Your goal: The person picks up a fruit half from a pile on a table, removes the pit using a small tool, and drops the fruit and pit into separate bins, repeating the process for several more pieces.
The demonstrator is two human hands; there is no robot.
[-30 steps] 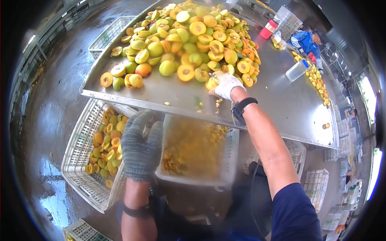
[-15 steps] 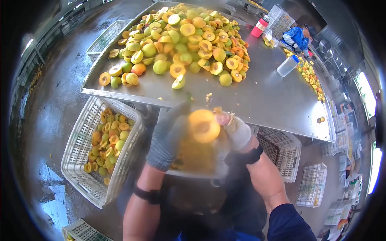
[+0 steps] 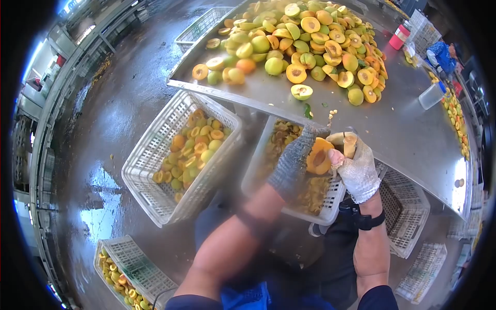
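Fruit [image 3: 319,156] right of centre sits in my left hand [image 3: 293,163]; right hand [image 3: 360,174] grips a handle [image 3: 350,146]; I'd brace it gently.

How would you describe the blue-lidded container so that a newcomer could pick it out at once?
Start from the metal table with its big heap of cut fruit. To the right of that heap, beside a smaller strip of fruit, sits the container: see-through with a blue lid, unlike the red bottle farther back.
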